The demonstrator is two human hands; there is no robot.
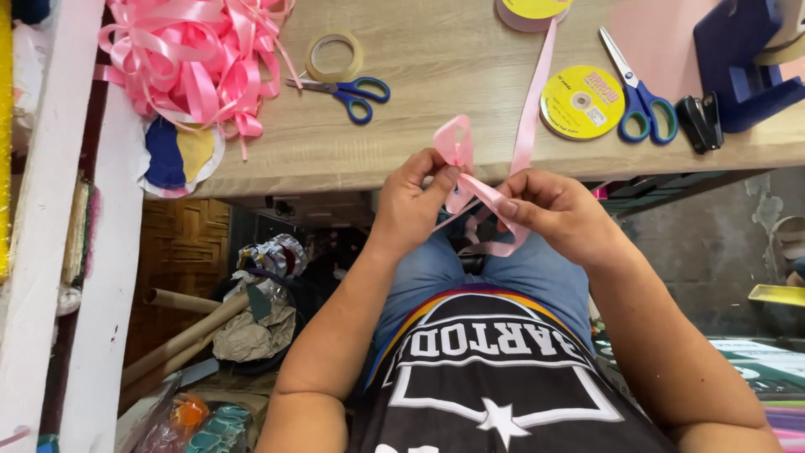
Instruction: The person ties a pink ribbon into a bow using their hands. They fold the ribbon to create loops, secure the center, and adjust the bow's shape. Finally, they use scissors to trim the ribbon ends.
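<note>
A pink satin ribbon (490, 200) runs between both hands, just off the near edge of the wooden table (419, 143). The left hand (411, 205) pinches it between thumb and forefinger; directly above those fingers the ribbon stands up in a small glossy loop. The right hand (558, 214) curls its fingers together over the flat strip, which slants from the left fingertips down under the right ones, with a loose tail hanging below. Beyond the right fingers, the strip climbs across the table to a ribbon spool (530, 12).
</note>
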